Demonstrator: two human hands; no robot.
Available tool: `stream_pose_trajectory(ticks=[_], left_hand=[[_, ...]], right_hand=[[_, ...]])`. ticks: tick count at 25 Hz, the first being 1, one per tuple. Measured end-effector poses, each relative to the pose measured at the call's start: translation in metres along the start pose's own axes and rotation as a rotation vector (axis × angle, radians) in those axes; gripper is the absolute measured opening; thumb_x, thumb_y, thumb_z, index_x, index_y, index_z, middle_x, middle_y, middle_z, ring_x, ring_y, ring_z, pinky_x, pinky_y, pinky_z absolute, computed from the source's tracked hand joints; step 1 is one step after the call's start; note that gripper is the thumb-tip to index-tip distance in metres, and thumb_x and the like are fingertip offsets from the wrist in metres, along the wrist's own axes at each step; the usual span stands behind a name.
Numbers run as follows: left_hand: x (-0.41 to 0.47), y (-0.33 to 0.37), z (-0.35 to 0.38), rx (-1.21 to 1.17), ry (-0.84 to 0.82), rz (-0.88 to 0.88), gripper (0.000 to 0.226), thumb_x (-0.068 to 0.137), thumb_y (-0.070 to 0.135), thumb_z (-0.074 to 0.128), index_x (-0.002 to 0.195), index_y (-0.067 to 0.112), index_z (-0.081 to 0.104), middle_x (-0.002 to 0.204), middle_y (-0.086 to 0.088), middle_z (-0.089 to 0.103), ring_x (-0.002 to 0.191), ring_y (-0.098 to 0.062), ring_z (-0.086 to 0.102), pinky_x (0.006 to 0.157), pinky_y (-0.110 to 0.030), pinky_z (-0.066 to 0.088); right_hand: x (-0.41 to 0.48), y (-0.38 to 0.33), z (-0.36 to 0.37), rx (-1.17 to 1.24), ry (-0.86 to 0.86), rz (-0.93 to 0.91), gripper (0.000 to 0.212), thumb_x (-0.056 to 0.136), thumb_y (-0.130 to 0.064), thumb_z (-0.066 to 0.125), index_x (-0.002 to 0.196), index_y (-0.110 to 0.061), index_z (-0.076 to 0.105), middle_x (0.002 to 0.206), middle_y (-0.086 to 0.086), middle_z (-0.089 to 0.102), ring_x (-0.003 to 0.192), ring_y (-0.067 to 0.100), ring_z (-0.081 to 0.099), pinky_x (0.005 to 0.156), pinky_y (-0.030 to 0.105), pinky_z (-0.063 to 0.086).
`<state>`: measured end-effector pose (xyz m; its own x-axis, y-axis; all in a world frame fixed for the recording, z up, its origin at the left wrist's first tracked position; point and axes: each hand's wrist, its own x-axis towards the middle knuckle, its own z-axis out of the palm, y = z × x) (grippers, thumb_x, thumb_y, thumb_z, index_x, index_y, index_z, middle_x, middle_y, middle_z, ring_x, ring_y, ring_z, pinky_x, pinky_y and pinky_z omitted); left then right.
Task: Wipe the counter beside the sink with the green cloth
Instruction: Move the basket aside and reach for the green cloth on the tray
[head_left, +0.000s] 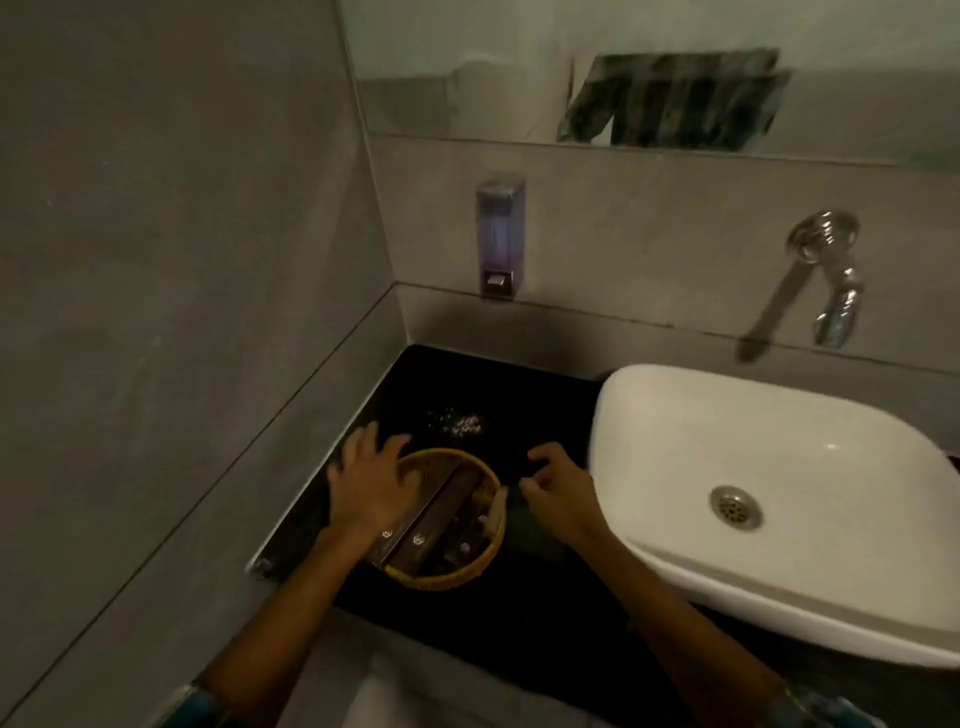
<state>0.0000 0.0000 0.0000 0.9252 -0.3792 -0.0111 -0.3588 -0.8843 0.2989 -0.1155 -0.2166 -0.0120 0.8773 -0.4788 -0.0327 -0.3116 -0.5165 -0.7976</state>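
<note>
At lower centre, a basket on the black counter is touched by the spread left hand; the right hand is loosely curled, empty. No cloth is visible; soft, probably, bunched anywhere.

On the black counter left of the white sink, the left hand rests spread on a basket's left rim; the right hand, fingers curled, hovers just right of it.

left hand splayed, right hand curled
</note>
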Motion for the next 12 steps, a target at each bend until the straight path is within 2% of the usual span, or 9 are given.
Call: stream_pose_trajectory(ticks=[2,4,5,7,9,10,12], left_hand=[[0.002,-0.037,0.004,-0.115,-0.059,-0.137,0.05,0.093,0.048,0.045,0.136,0.023,0.045,0.141,-0.019,0.048,0.129,-0.035,0.046,0.102,-0.053,0.042],[0.005,-0.066,0.016,-0.284,-0.148,-0.234,0.049,0.094,0.041,0.051,0.135,0.015,0.049,0.127,-0.019,0.063,0.116,-0.035,0.059,0.094,-0.043,0.047],[0.008,-0.072,0.021,-0.352,-0.173,-0.261,0.046,0.093,0.034,0.056,0.133,0.012,0.051,0.123,-0.018,0.066,0.114,-0.035,0.061,0.093,-0.04,0.047],[0.009,-0.073,0.026,-0.449,-0.178,-0.318,0.045,0.089,0.024,0.064,0.13,0.007,0.055,0.117,-0.019,0.069,0.112,-0.035,0.062,0.095,-0.04,0.048],[0.007,-0.075,0.029,-0.568,-0.206,-0.403,0.049,0.085,0.018,0.069,0.13,0.005,0.054,0.111,-0.02,0.07,0.104,-0.035,0.065,0.092,-0.046,0.053],[0.002,-0.074,0.027,-0.622,-0.23,-0.422,0.048,0.084,0.016,0.069,0.129,0.005,0.055,0.104,-0.018,0.072,0.096,-0.032,0.068,0.085,-0.045,0.056],[-0.012,-0.067,0.024,-0.683,-0.296,-0.379,0.043,0.084,0.014,0.069,0.125,0.005,0.058,0.088,-0.008,0.073,0.078,-0.02,0.069,0.065,-0.032,0.056]], right_hand=[[0.006,0.002,0.02,-0.03,-0.199,0.102,0.041,0.089,-0.027,0.06,0.127,-0.014,0.047,0.079,0.004,0.065,0.061,0.01,0.056,0.054,0.021,0.045],[0.013,0.007,0.042,0.052,-0.314,0.233,0.047,0.091,-0.027,0.058,0.133,-0.014,0.042,0.09,0.004,0.066,0.064,0.008,0.06,0.052,0.016,0.046],[0.016,0.009,0.049,0.115,-0.322,0.29,0.046,0.09,-0.023,0.059,0.132,-0.014,0.043,0.095,0.006,0.068,0.067,0.01,0.064,0.053,0.019,0.051],[0.013,0.012,0.056,0.201,-0.272,0.367,0.039,0.086,-0.013,0.061,0.124,-0.012,0.052,0.095,0.013,0.073,0.074,0.017,0.07,0.064,0.03,0.061],[0.001,0.019,0.055,0.208,-0.189,0.389,0.028,0.085,-0.013,0.06,0.113,-0.016,0.058,0.088,0.014,0.075,0.078,0.021,0.073,0.076,0.039,0.062],[-0.009,0.021,0.049,0.215,-0.15,0.385,0.025,0.085,-0.015,0.059,0.109,-0.02,0.058,0.083,0.011,0.075,0.076,0.019,0.073,0.076,0.038,0.062],[-0.034,0.03,0.034,0.215,-0.096,0.359,0.026,0.083,-0.016,0.06,0.107,-0.027,0.058,0.073,0.004,0.074,0.065,0.011,0.072,0.064,0.03,0.061]])
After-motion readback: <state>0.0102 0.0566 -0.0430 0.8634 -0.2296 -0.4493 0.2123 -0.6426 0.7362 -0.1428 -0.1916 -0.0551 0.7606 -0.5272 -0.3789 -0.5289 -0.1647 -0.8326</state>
